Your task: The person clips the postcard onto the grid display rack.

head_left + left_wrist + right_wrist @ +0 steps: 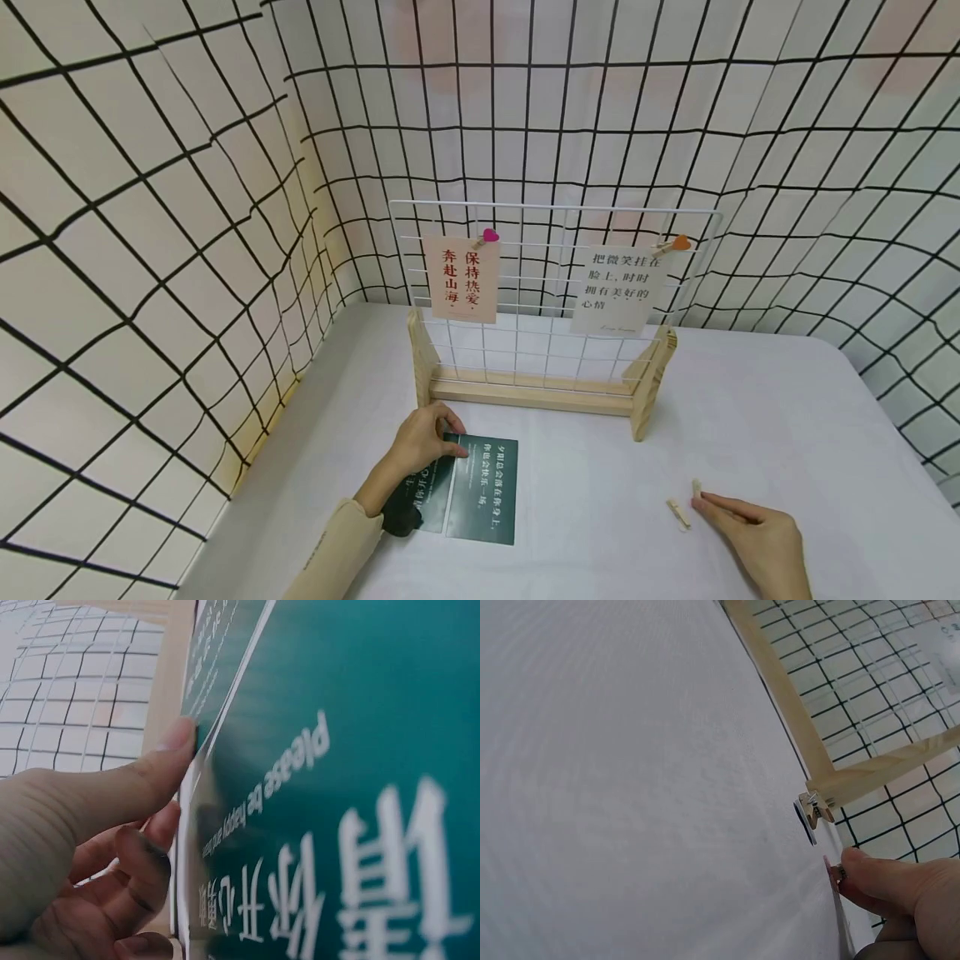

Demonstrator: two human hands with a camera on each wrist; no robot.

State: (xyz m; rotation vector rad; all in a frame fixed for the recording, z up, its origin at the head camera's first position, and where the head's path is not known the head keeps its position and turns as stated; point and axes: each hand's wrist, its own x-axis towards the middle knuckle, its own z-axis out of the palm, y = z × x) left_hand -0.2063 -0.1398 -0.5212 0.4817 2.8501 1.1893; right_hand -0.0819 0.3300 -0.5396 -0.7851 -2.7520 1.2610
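My left hand (427, 437) pinches the top edge of a dark green card (483, 500) printed with white writing. In the left wrist view, the thumb lies along the edge of the green cards (360, 697), with curled fingers at their other side. A second green card (433, 504) is partly covered by the left hand and wrist. At the right, my right hand (761, 537) pinches a small wooden clothespin (697, 487) between thumb and forefinger, close to the table. A second clothespin (678, 514) lies just left of these fingertips.
Behind the hands stands a white wire grid (536, 350) in a wooden stand (532, 397). On it hang a pink card (462, 287) under a pink heart clothespin (489, 237) and a white card (618, 292) under an orange one (679, 243). A white cloth covers the table (585, 500).
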